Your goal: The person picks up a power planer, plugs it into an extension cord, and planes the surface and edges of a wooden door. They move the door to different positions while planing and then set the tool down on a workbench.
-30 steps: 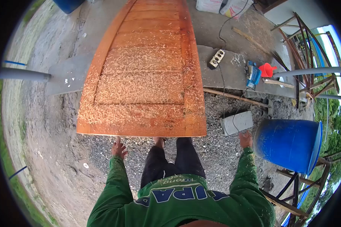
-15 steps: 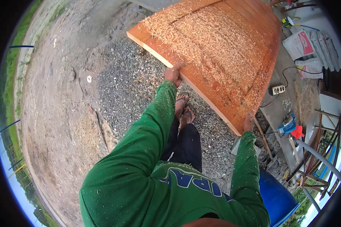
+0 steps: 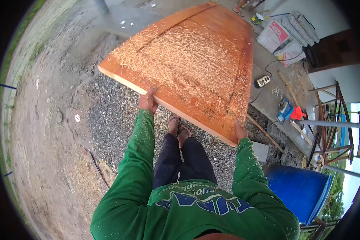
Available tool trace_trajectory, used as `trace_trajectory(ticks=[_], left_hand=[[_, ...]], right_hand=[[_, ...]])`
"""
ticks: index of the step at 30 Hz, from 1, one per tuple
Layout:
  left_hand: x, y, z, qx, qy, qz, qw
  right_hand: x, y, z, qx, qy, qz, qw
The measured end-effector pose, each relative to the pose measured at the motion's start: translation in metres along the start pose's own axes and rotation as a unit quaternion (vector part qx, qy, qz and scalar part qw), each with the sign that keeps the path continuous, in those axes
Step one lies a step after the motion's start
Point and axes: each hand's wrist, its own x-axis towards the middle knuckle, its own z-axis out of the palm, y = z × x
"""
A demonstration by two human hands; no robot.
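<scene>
A large reddish-brown wooden door [image 3: 206, 94] with grooved panels stretches out in front of me, its upper face strewn with pale wood shavings [image 3: 188, 60]. Its near edge shows bare, light wood. My left hand [image 3: 149, 101] grips that edge left of its middle, thumb on top and the other fingers mostly hidden underneath. At the near right corner, my right hand [image 3: 240, 130] is closed around the door's side. Shavings cling to both green sleeves.
Gravel lies under my feet [image 3: 179, 129]. To the right are a blue barrel [image 3: 296, 188], a blue power tool [image 3: 285, 111] with a red part, a socket strip [image 3: 262, 81] with a cord, and stacked sacks [image 3: 273, 36]. Another person's foot [image 3: 238, 11] shows at the top.
My view has turned, so the door and surroundings appear shifted left. Both hands keep their grip on the door. Another person's foot has come into view at the top.
</scene>
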Motion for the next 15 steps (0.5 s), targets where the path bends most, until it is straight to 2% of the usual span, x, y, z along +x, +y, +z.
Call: trace_trajectory(ticks=[2,4,5,7,9,10,14,15], left_hand=[[0.010,-0.030,-0.004,-0.185,0.015,-0.027,0.982],[0.015,-0.015,-0.009,-0.166,0.049,-0.106,0.979],[0.012,-0.004,-0.011,-0.174,0.070,-0.159,0.969],[0.017,-0.013,-0.005,-0.155,0.113,-0.196,0.962],[0.014,0.003,0.002,-0.169,0.106,-0.208,0.958],[0.013,0.021,0.013,-0.160,0.097,-0.223,0.957],[0.030,0.039,0.014,-0.128,0.119,-0.233,0.957],[0.028,0.085,0.039,-0.113,0.137,-0.243,0.953]], right_hand=[[0.012,0.017,-0.006,-0.070,0.013,-0.073,0.995],[0.010,0.019,-0.007,-0.066,-0.013,-0.107,0.992],[0.004,0.024,-0.011,-0.023,-0.037,-0.101,0.994],[-0.008,0.011,-0.018,0.014,-0.039,-0.066,0.997],[-0.042,-0.023,-0.024,0.004,0.008,-0.002,1.000],[-0.044,-0.025,-0.027,-0.027,0.026,-0.015,0.999],[-0.052,-0.035,-0.043,-0.048,0.045,0.045,0.997],[-0.054,-0.042,-0.043,-0.057,0.046,0.054,0.996]])
